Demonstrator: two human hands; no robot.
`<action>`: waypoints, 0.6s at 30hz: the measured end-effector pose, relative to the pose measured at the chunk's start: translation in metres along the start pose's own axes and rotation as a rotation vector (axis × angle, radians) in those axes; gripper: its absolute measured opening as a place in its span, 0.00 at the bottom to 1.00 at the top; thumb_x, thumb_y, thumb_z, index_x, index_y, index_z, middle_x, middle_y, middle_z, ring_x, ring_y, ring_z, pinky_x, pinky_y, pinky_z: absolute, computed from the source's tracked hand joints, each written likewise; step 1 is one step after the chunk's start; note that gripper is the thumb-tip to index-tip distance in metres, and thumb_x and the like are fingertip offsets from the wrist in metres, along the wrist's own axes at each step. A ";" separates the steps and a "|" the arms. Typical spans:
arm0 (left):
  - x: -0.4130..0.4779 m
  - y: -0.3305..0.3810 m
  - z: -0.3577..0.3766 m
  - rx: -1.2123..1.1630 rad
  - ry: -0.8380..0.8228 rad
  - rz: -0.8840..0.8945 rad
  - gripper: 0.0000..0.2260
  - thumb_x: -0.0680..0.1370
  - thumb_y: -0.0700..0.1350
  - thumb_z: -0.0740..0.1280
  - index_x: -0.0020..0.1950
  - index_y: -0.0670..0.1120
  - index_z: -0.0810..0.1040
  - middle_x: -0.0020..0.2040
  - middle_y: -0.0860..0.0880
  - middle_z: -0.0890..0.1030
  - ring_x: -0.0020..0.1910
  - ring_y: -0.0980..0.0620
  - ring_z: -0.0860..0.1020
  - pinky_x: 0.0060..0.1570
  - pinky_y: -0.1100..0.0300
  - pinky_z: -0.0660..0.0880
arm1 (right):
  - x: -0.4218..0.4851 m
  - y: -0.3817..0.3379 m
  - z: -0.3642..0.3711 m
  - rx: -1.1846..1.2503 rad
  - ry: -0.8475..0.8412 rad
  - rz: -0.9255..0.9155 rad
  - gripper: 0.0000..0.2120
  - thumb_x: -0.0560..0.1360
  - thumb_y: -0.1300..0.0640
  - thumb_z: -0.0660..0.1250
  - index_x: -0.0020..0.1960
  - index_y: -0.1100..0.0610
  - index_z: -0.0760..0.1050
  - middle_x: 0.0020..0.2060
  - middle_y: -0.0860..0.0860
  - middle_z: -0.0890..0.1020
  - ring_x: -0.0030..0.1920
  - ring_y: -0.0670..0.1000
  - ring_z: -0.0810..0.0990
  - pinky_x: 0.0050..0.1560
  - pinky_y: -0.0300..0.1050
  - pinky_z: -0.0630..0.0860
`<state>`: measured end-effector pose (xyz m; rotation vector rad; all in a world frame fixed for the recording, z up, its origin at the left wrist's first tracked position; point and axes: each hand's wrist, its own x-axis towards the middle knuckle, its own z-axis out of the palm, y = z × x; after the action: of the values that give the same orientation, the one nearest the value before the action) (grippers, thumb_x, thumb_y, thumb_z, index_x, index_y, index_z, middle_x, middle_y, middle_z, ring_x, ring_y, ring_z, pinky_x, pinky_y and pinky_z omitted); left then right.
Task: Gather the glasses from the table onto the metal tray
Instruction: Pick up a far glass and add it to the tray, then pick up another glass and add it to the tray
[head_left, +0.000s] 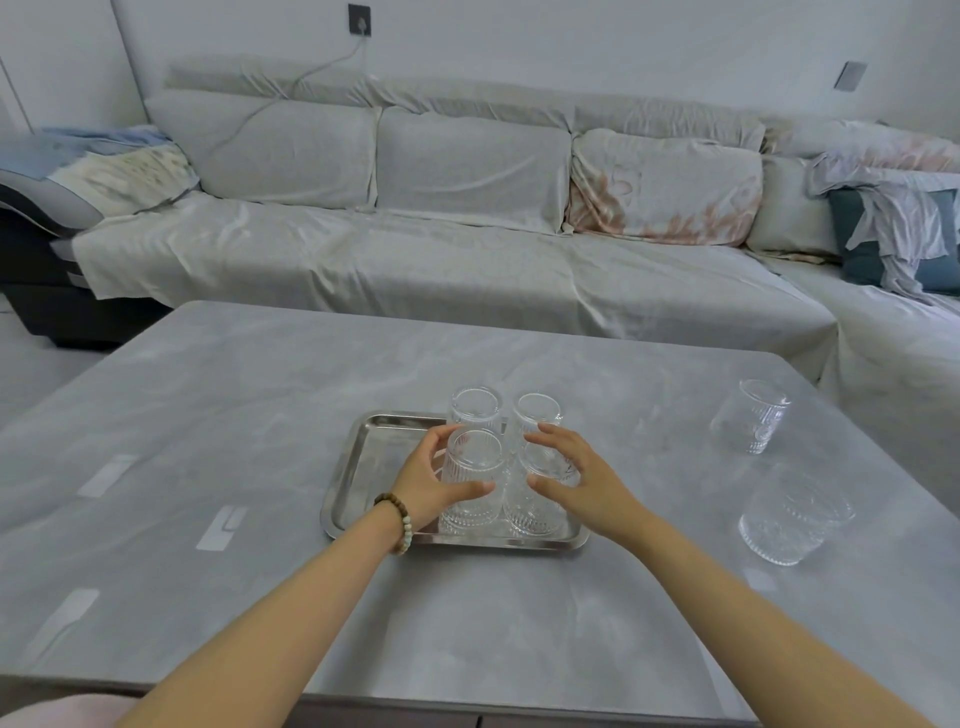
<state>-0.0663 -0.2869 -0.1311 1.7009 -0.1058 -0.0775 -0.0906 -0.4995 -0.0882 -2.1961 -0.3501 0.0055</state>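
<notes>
A metal tray (363, 467) lies at the middle of the grey table (234, 405) with several clear ribbed glasses on it, bottoms up. Two stand at its far edge, one on the left (475, 408) and one on the right (537, 410). My left hand (421, 483), with a bead bracelet at the wrist, wraps the near-left glass (475, 467), thumb in front and fingers behind. My right hand (587, 478) cups the near-right glass (540, 512) the same way. Both of these glasses rest on the tray.
Two more ribbed glasses stand on the table to the right of the tray, one farther back (753, 415) and one nearer (792, 514). A long covered sofa (415, 249) runs behind the table and around its right side.
</notes>
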 end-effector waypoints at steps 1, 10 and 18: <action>0.000 0.000 0.000 0.010 -0.004 -0.002 0.34 0.60 0.44 0.80 0.61 0.56 0.70 0.61 0.56 0.74 0.63 0.54 0.71 0.64 0.59 0.67 | 0.000 0.000 0.000 -0.002 -0.001 -0.003 0.22 0.74 0.57 0.70 0.67 0.50 0.71 0.71 0.46 0.66 0.72 0.43 0.63 0.66 0.33 0.57; 0.000 0.024 -0.010 0.076 0.081 0.076 0.35 0.62 0.50 0.78 0.66 0.54 0.68 0.62 0.52 0.74 0.61 0.53 0.73 0.60 0.59 0.70 | 0.000 0.002 -0.010 0.037 -0.018 0.015 0.23 0.74 0.54 0.69 0.68 0.46 0.70 0.73 0.42 0.64 0.73 0.42 0.61 0.69 0.37 0.56; 0.049 0.088 0.022 0.107 0.202 0.238 0.23 0.70 0.48 0.73 0.63 0.53 0.71 0.57 0.53 0.75 0.55 0.54 0.74 0.49 0.66 0.73 | 0.007 0.021 -0.105 0.057 0.131 0.049 0.23 0.72 0.56 0.71 0.65 0.45 0.71 0.66 0.43 0.73 0.68 0.45 0.70 0.69 0.42 0.62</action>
<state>-0.0226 -0.3252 -0.0465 1.7814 -0.1630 0.2806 -0.0651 -0.5921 -0.0405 -2.1358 -0.2204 -0.0996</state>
